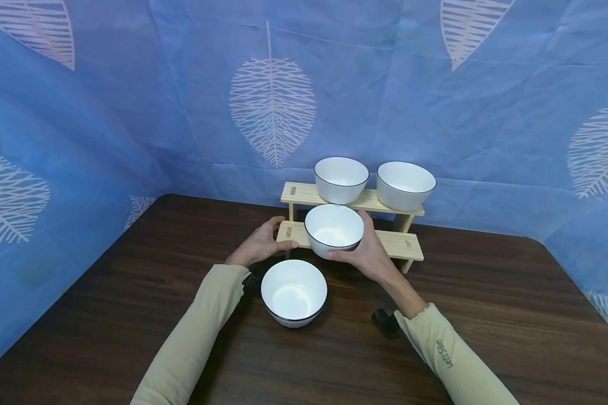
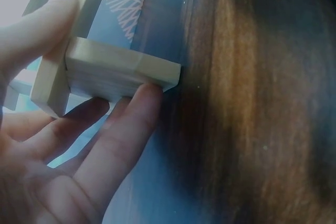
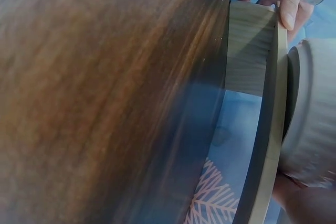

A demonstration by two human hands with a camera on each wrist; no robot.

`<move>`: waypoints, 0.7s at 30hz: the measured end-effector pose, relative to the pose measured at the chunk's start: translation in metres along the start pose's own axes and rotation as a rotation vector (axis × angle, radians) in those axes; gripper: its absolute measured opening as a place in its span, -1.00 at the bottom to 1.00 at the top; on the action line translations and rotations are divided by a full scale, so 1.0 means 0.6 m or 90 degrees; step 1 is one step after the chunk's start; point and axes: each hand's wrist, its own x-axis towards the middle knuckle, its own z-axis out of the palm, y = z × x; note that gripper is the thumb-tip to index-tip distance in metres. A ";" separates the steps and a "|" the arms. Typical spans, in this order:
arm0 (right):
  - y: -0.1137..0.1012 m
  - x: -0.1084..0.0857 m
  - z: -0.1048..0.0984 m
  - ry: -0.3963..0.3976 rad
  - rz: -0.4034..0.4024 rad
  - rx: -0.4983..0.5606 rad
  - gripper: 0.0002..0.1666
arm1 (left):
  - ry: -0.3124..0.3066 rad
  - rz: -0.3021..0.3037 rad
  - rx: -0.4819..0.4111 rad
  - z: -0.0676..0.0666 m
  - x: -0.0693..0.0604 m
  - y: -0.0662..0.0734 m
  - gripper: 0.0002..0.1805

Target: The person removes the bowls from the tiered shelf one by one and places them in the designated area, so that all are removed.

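My right hand (image 1: pixel 367 256) grips a white dark-rimmed bowl (image 1: pixel 333 225) by its right side, thumb in front. This bowl is at the lower step of a two-tier wooden stand (image 1: pixel 397 243); the right wrist view shows its base (image 3: pixel 310 114) close against the board. My left hand (image 1: pixel 262 243) holds the left end of that step. In the left wrist view its thumb (image 2: pixel 44 30) lies along the board and its fingers reach round the stand's leg (image 2: pixel 121 69). Nearer me, another white bowl (image 1: pixel 294 291) stands on the table, just right of my left wrist.
Two more white bowls, one left (image 1: pixel 342 177) and one right (image 1: pixel 405 183), stand side by side on the upper step. A blue cloth with leaf prints (image 1: pixel 182 112) hangs behind the dark wooden table (image 1: pixel 486 298). A black device (image 1: pixel 385 323) sits under my right wrist.
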 end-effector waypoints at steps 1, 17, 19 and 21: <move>-0.001 0.000 0.000 0.001 0.001 -0.003 0.29 | -0.002 0.002 0.000 0.000 0.000 0.000 -0.11; 0.000 0.000 -0.002 0.004 -0.017 -0.062 0.24 | -0.012 0.017 -0.014 -0.003 0.003 -0.009 -0.16; -0.001 0.000 -0.002 0.004 -0.013 -0.061 0.25 | -0.012 0.016 -0.010 -0.004 0.003 -0.008 -0.16; -0.003 0.001 -0.003 0.005 -0.007 -0.060 0.25 | -0.014 0.016 -0.006 -0.005 0.002 -0.005 -0.16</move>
